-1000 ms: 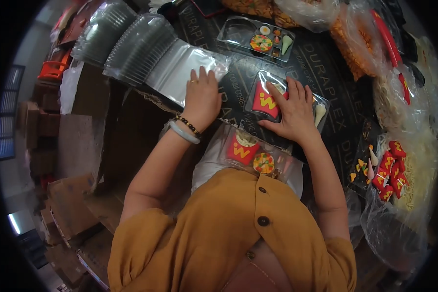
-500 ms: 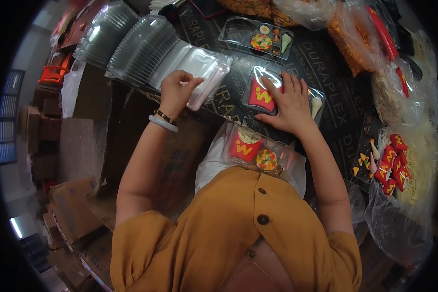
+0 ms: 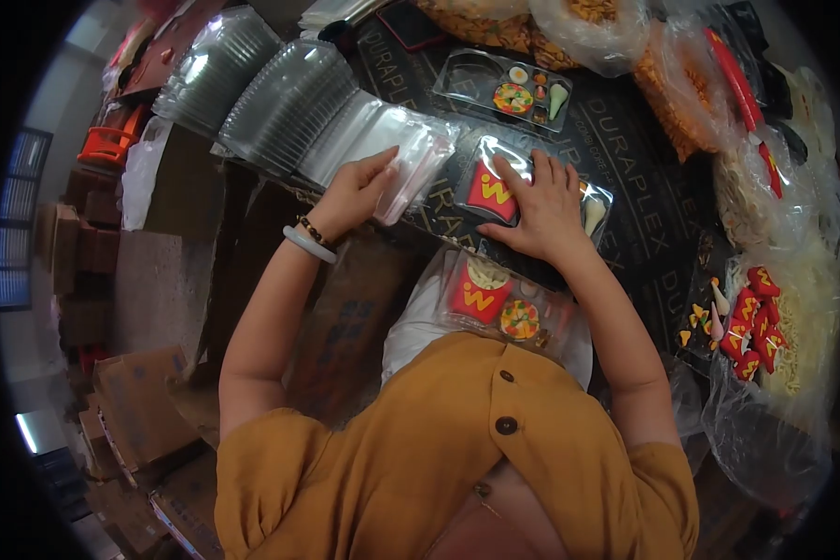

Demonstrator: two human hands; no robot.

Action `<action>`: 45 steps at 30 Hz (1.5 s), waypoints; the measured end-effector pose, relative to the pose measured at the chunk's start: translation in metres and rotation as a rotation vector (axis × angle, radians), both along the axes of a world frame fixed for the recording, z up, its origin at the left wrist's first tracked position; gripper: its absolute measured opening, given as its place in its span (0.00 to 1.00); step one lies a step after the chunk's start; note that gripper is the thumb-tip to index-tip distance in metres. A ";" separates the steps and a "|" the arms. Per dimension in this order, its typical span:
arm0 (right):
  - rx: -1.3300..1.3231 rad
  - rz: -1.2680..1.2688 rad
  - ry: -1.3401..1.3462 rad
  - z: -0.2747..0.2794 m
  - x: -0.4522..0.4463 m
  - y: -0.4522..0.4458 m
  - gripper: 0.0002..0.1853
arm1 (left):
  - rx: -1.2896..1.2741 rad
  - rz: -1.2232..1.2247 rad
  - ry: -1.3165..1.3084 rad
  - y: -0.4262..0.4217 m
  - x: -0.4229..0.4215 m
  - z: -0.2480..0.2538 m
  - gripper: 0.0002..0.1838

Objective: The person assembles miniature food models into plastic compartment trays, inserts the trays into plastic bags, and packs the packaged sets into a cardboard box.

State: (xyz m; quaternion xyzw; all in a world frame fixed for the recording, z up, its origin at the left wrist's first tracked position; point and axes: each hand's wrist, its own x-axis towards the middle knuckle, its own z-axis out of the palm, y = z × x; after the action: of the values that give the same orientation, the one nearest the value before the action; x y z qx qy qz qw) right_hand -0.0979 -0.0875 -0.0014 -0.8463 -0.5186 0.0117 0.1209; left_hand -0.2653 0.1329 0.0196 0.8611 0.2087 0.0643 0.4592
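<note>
My left hand (image 3: 357, 194) is at the near edge of a pile of clear plastic bags (image 3: 369, 140), thumb and fingers pinched together; whatever is between them is too small to make out. My right hand (image 3: 543, 207) lies with spread fingers on a clear tray holding a red fries box (image 3: 491, 194) with a yellow mark. A white-green piece (image 3: 595, 217) shows in that tray, right of the hand. Another filled tray (image 3: 481, 291), with a red fries box and a colourful round piece, rests on my lap. Beyond the hands lies a tray (image 3: 507, 91) with small food pieces.
Stacks of clear trays (image 3: 289, 103) stand at the left of the dark board (image 3: 630, 177). Bags of orange pieces (image 3: 686, 89) lie at the back right. Small red boxes (image 3: 754, 322) and pale strips (image 3: 786, 350) are at the right. Cardboard boxes (image 3: 145, 401) stand lower left.
My left hand has gone from lying spread on the bags to a pinch at their near edge. My right hand has stayed on its tray. The view has shifted slightly.
</note>
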 end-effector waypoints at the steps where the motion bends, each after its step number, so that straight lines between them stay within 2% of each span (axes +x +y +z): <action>1: 0.000 0.002 -0.002 0.000 0.000 0.000 0.47 | -0.129 0.080 0.008 -0.002 0.001 0.005 0.21; 7: 0.009 0.005 -0.011 0.000 0.000 0.000 0.46 | -0.284 0.240 -0.157 0.009 0.002 -0.009 0.20; 11: 0.020 0.003 -0.026 -0.001 0.000 -0.001 0.46 | -0.394 0.214 -0.170 0.017 -0.003 -0.016 0.19; 13: 0.017 0.002 -0.026 0.000 -0.001 0.000 0.46 | 0.208 -0.052 -0.072 0.027 -0.005 -0.025 0.22; 14: 0.008 0.000 -0.019 0.001 -0.001 0.000 0.47 | 0.206 -0.051 -0.071 0.027 -0.007 -0.032 0.22; 16: 0.000 -0.003 -0.014 0.002 -0.001 0.000 0.47 | 0.716 -0.201 -0.051 0.019 -0.005 -0.035 0.22; 20: 0.016 0.010 0.004 0.004 0.002 0.001 0.46 | 0.628 -0.065 -0.155 0.013 -0.003 -0.031 0.21; 22: 0.023 0.024 0.019 0.006 0.004 0.000 0.46 | 0.586 0.085 -0.210 0.017 -0.005 -0.020 0.20; 26: 0.119 0.077 -0.008 0.013 0.002 0.002 0.45 | 0.662 0.118 -0.201 0.017 -0.006 -0.007 0.21; 31: 0.205 0.244 0.012 0.034 -0.021 0.019 0.44 | 0.880 0.038 -0.153 0.014 -0.007 -0.007 0.24; 35: 0.206 0.340 -0.005 0.027 -0.035 0.050 0.43 | 0.922 -0.027 -0.140 0.017 -0.005 -0.008 0.26; 38: 0.215 0.335 0.012 0.019 -0.037 0.073 0.43 | 0.933 -0.111 -0.099 0.020 -0.004 -0.007 0.28; 39: 0.215 0.330 0.011 0.018 -0.035 0.079 0.43 | 0.900 -0.206 -0.103 0.020 -0.004 -0.003 0.30; 41: 0.095 0.248 0.065 0.017 -0.032 0.086 0.43 | 0.865 -0.307 -0.107 0.016 -0.006 0.004 0.32; 43: 0.152 0.178 0.073 0.008 -0.035 0.091 0.44 | 0.762 -0.411 0.044 0.002 -0.010 0.016 0.36; 45: 0.204 0.117 0.082 -0.010 -0.043 0.100 0.46 | 0.734 -0.383 0.123 -0.016 -0.004 0.019 0.38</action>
State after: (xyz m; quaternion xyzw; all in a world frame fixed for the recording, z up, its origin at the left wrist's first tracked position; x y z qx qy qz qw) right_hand -0.1411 0.0128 -0.0110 -0.7967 -0.5604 0.0005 0.2263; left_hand -0.2698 0.1170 0.0391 0.9931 0.0353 -0.0036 0.1121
